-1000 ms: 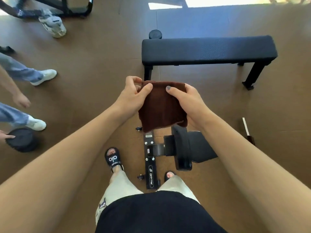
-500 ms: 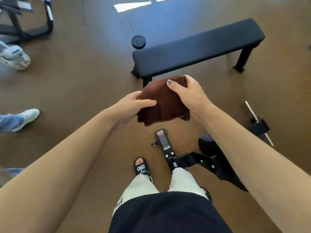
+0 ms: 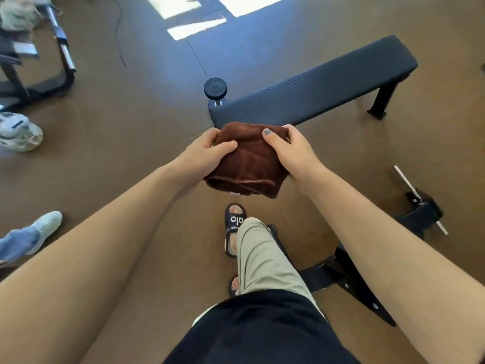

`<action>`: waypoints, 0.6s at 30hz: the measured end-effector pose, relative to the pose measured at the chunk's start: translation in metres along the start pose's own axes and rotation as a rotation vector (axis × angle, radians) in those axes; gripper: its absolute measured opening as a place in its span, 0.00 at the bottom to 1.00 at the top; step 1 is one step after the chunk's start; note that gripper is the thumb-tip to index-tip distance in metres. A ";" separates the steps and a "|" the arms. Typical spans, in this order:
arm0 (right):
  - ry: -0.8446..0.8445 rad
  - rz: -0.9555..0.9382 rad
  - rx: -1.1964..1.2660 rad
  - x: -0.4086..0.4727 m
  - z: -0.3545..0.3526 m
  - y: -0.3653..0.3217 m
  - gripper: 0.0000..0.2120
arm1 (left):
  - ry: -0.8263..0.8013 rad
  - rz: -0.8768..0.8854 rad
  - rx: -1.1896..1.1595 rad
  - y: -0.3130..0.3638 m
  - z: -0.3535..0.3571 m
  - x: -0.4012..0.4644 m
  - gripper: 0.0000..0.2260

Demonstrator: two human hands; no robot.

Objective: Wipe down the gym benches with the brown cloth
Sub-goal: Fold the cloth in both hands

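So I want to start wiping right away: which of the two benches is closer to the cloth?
The flat black bench just beyond the brown cloth; its near end sits right behind both hands. The other bench's frame lies by the feet.

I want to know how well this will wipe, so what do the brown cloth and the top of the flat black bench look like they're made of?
The folded brown cloth looks like soft terry or microfibre: matte, fuzzy nap, limp folds. The long black flat bench's pad looks like padded vinyl or synthetic leather, with a fine dotted grain and a dull sheen, though the exact covering is unclear.

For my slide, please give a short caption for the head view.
Both hands, left hand and right hand, hold a folded brown cloth before a black gym bench.
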State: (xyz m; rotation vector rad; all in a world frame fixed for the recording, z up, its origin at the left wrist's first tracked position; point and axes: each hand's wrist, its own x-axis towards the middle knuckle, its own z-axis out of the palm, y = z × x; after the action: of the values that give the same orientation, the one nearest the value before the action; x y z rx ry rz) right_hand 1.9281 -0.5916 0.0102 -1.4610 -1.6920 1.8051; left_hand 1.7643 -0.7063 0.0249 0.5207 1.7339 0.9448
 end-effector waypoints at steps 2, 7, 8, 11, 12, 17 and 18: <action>-0.037 0.115 0.214 0.031 0.008 -0.012 0.15 | -0.003 0.001 -0.009 0.016 -0.015 0.031 0.05; -0.209 0.282 0.582 0.122 0.026 -0.042 0.10 | 0.015 -0.013 -0.015 0.063 -0.059 0.126 0.03; -0.224 0.288 0.619 0.139 0.031 -0.048 0.12 | 0.006 -0.030 -0.004 0.073 -0.068 0.144 0.04; -0.255 0.322 0.679 0.181 0.043 -0.068 0.20 | -0.020 -0.091 0.013 0.102 -0.092 0.190 0.07; -0.259 0.345 0.691 0.194 0.046 -0.075 0.20 | -0.025 -0.101 0.012 0.112 -0.099 0.203 0.07; -0.230 0.418 0.747 0.247 0.070 -0.112 0.21 | -0.045 -0.125 0.023 0.153 -0.134 0.262 0.06; -0.209 0.413 0.757 0.258 0.076 -0.119 0.21 | -0.046 -0.132 0.030 0.161 -0.142 0.274 0.06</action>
State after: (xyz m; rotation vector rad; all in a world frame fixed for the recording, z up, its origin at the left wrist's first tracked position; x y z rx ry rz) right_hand 1.7004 -0.4083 -0.0237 -1.3421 -0.6192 2.4921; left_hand 1.5184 -0.4601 0.0130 0.4386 1.7209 0.8092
